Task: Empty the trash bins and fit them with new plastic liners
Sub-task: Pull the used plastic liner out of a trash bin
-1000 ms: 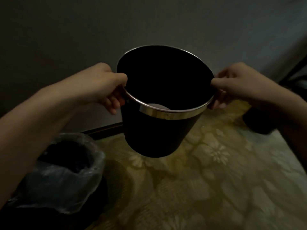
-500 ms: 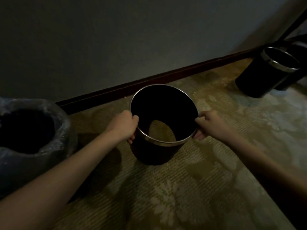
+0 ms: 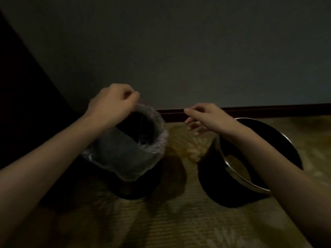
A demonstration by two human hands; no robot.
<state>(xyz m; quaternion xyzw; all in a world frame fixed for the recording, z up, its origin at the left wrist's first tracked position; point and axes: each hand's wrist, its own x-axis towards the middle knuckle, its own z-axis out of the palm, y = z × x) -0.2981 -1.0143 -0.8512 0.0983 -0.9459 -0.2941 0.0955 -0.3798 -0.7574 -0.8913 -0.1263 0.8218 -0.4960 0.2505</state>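
A dark bin (image 3: 136,187) stands on the carpet left of centre, with a clear plastic liner (image 3: 123,158) folded over its rim. My left hand (image 3: 112,102) pinches the liner's far edge and holds it up above the rim. A second black bin (image 3: 231,185) with a metal rim and no liner stands on the floor at the right, partly hidden by my right forearm. My right hand (image 3: 206,117) hovers between the two bins with its fingers spread, holding nothing.
A grey wall with a dark skirting board (image 3: 250,109) runs right behind both bins. A dark upright surface (image 3: 21,97) fills the left side. Patterned carpet (image 3: 179,221) covers the floor in front.
Both hands have let go of the unlined bin, which now stands on the floor at the right. My left hand has taken hold of the liner on the left bin.
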